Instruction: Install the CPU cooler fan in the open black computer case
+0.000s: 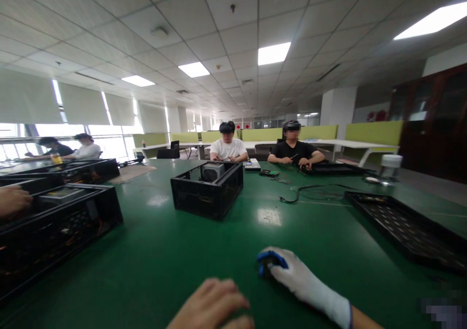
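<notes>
My right hand point(302, 280) wears a white knit glove and reaches in from the bottom right. Its fingers are wrapped round a small blue and black object point(268, 263) that rests on the green table point(164, 256). My left hand point(211, 304) is bare and lies low at the bottom centre, just left of the glove. Its fingers are curled together, and whatever is under them is hidden.
An open black computer case point(207, 190) stands mid-table and another case point(54, 227) is at the left, with someone else's hand point(12, 200) on it. A black perforated panel point(404, 224) lies at the right beside a loose cable point(310, 190). Two people sit across the table.
</notes>
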### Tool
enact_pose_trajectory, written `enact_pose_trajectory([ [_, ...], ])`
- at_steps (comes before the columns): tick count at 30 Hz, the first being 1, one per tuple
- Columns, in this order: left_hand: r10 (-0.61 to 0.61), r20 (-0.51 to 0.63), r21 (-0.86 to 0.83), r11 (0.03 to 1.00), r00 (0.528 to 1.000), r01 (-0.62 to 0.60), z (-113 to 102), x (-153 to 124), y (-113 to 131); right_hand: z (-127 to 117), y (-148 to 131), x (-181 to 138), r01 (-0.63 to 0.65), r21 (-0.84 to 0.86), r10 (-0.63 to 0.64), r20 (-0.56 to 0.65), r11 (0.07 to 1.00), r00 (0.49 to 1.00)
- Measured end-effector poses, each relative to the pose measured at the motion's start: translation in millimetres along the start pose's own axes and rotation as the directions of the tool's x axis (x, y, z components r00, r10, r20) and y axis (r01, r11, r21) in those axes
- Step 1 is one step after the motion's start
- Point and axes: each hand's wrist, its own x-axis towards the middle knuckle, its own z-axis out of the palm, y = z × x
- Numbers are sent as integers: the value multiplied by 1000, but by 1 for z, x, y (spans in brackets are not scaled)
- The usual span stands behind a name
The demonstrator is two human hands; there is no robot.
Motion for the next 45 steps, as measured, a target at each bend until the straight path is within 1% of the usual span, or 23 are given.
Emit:
enact_pose_trajectory([
  [1,-61,-1,40,997,998,61,-11,17,-23,-3,3,3,-42,138,47,-31,990,998],
  [3,-308,25,201,933,951,297,-35,55,-76,-8,10,9,-125,388,176,-99,913,979],
  [6,-477,29,267,850,878,453,-64,99,-145,-13,24,17,-182,581,319,-141,793,937],
  [8,-541,127,261,827,831,498,-70,110,-173,-16,32,22,-155,593,331,-201,790,922],
  [11,-588,254,294,803,768,518,-66,103,-181,-23,41,27,-105,552,322,-312,827,894],
  [14,-628,268,388,765,731,514,-59,93,-162,-27,46,29,-88,560,315,-324,824,892],
  [16,-650,267,445,738,711,507,-56,91,-136,-28,49,29,-78,566,304,-317,821,898],
  [20,-630,298,455,754,717,474,-73,87,-48,-37,55,29,-110,470,319,-393,876,862],
  [21,-603,338,412,785,722,463,-83,84,-22,-40,56,29,-129,441,329,-415,888,848],
  [23,-519,494,234,852,697,469,-111,77,29,-47,55,27,-171,375,342,-457,911,821],
  [25,-355,733,-110,780,580,616,-143,74,61,-51,51,24,-210,294,333,-471,933,817],
  [26,-262,760,-237,740,595,629,-157,74,68,-52,49,23,-223,260,323,-462,940,826],
  [27,-216,740,-306,735,637,605,-167,72,67,-51,47,21,-229,242,318,-443,943,838],
  [29,-233,657,-234,841,717,488,-171,64,53,-49,44,16,-231,253,315,-374,939,872],
  [30,-259,643,-121,895,721,430,-165,57,43,-47,43,11,-229,266,314,-338,936,887],
  [32,-313,697,99,933,645,346,-144,38,30,-46,42,-1,-236,276,312,-276,932,909],
  [34,-332,751,197,938,571,286,-118,20,26,-50,41,-20,-256,240,313,-240,936,919],
  [35,-339,749,226,938,569,261,-107,14,28,-54,38,-31,-268,206,315,-246,941,916],
  [37,-345,721,271,939,601,213,-94,9,32,-66,26,-53,-276,122,300,-284,953,910],
  [39,-328,695,295,942,639,162,-96,10,38,-82,0,-74,-260,64,266,-331,963,905],
  [41,-317,649,295,943,691,156,-114,12,44,-97,-43,-88,-241,21,231,-384,970,894],
  [43,-320,522,264,942,790,207,-144,9,50,-104,-99,-92,-228,-88,165,-451,970,877],
  [45,-346,327,201,935,879,293,-178,0,59,-99,-158,-85,-192,-277,55,-435,941,899],
])
